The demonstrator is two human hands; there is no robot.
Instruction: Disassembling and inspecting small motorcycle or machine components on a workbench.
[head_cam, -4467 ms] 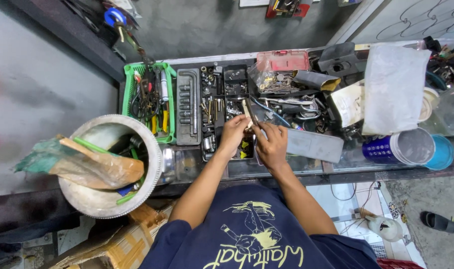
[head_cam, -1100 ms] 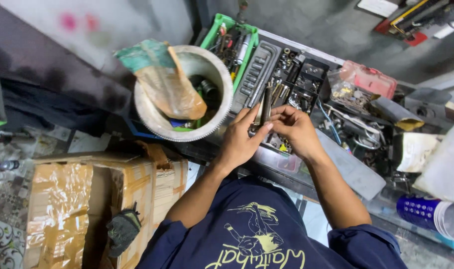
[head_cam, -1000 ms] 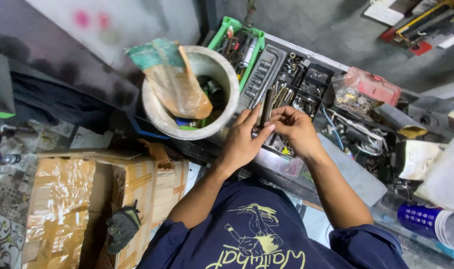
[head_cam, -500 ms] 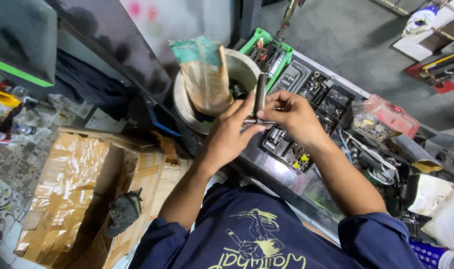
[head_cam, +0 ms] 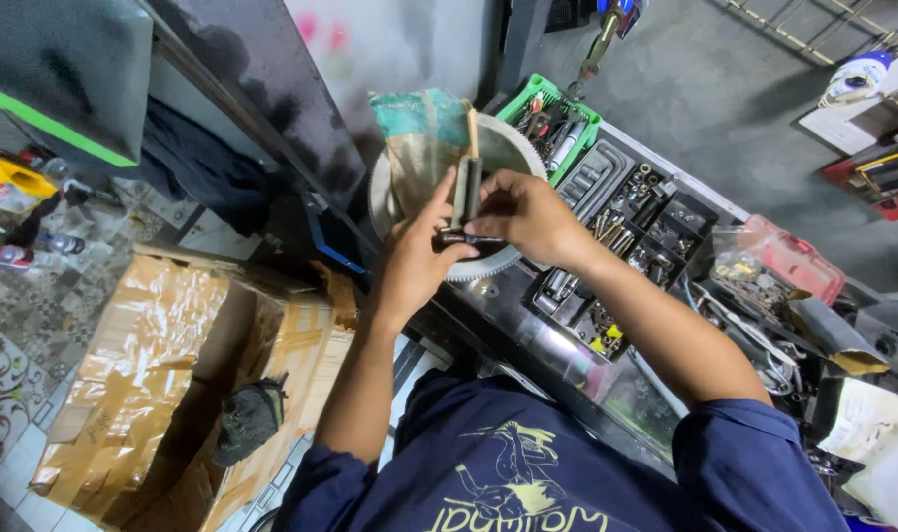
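Observation:
Both hands hold a T-shaped metal tool (head_cam: 466, 202) up in front of me, over the rim of a white bucket (head_cam: 496, 148). My left hand (head_cam: 417, 258) grips the short dark cross-piece at its lower end. My right hand (head_cam: 528, 212) pinches the upright dark socket and shaft from the right side. An open black socket case (head_cam: 634, 229) with several sockets and bits lies on the workbench just past my right forearm.
A green tray of hand tools (head_cam: 557, 123) stands beyond the bucket, which holds a paper-wrapped bundle (head_cam: 415, 148). Cluttered parts, bags and a red box (head_cam: 789, 256) fill the bench at right. Taped cardboard boxes (head_cam: 163, 365) sit on the tiled floor at left, below a dark shelf (head_cam: 65, 69).
My view has swung left from the bench toward the bucket and floor boxes. Both hands lifted the tool out of the socket case and now hold it upright over the bucket.

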